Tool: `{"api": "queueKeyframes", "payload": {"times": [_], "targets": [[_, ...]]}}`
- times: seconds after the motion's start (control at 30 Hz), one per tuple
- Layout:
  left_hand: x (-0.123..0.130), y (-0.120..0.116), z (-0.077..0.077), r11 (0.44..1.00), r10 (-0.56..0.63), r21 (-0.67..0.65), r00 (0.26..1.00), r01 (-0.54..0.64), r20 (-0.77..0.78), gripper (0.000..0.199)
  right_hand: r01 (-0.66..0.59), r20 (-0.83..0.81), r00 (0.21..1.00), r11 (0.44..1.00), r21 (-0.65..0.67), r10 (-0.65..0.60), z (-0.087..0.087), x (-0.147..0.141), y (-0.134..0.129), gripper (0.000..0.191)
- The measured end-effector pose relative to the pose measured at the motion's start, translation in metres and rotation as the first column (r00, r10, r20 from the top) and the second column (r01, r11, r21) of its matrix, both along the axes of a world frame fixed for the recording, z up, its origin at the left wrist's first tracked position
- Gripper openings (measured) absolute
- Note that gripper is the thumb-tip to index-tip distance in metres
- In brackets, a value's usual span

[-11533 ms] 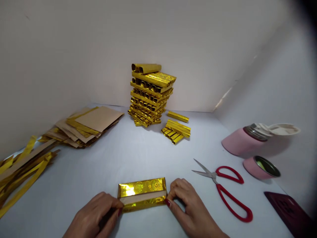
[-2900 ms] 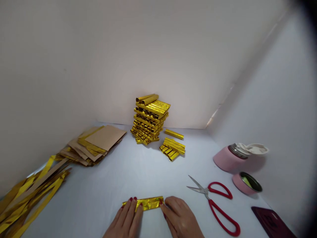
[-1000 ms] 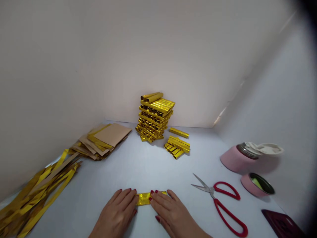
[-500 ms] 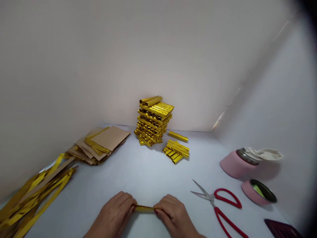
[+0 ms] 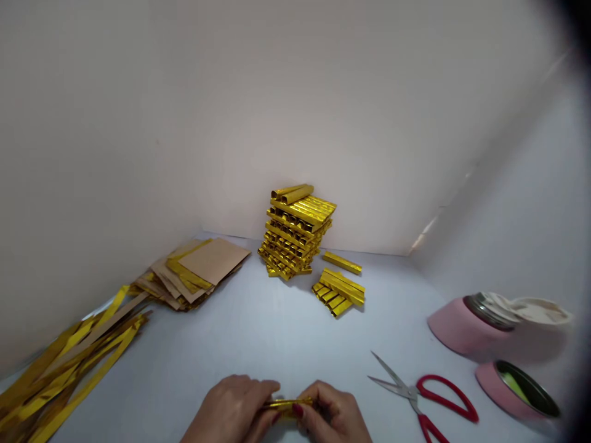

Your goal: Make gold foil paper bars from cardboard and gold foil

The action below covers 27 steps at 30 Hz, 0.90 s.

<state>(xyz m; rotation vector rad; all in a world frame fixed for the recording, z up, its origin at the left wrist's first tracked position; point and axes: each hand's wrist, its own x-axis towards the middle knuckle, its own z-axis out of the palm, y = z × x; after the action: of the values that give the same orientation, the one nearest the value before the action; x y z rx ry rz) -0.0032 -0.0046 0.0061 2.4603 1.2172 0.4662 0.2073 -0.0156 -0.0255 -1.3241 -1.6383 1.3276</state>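
Note:
Low at the front, my left hand (image 5: 235,409) and my right hand (image 5: 335,411) pinch a piece of folded gold foil paper (image 5: 287,403) from its two ends. Fingers cover much of the piece, so its full shape is hidden. Beyond them rises a crisscross stack of gold foil paper tubes (image 5: 295,231), two loose tubes lying on top. A smaller pile of gold tubes (image 5: 339,292) sits to its right, with a single gold tube (image 5: 342,263) just behind. Red-handled scissors (image 5: 412,392) lie with blades apart, right of my right hand.
Brown and gold paper squares (image 5: 215,263) are piled at the back left. Loose gold strips (image 5: 78,363) spread along the left edge. On the right stand a pink flask (image 5: 466,329) with its white lid flipped up, and a pink cup (image 5: 501,394) holding something green.
My hands have come closer together on the gold piece, and my fingers now bend around it. The whole view has shifted slightly, placing things lower and to the right.

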Motion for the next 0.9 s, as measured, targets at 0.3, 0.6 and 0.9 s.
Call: {"api": "queueKeyframes", "payload": {"times": [0.3,0.6,0.9], "targets": [[0.011,0.005,-0.006,0.973,-0.038,-0.22,0.99,0.067,0.137,0.039,-0.004,-0.26,0.965,0.987,-0.158,-0.037,0.01,0.0,-0.003,0.048],[0.011,0.005,-0.006,0.938,-0.036,-0.338,0.989,0.083,0.143,0.044,-0.074,-0.355,0.931,0.909,-0.41,-0.084,0.014,0.005,0.0,0.047],[0.013,0.006,-0.004,0.802,0.167,-0.592,0.919,0.084,0.357,0.048,0.013,-0.392,0.912,0.963,-0.269,-0.122,0.024,0.001,0.002,0.047]]}}
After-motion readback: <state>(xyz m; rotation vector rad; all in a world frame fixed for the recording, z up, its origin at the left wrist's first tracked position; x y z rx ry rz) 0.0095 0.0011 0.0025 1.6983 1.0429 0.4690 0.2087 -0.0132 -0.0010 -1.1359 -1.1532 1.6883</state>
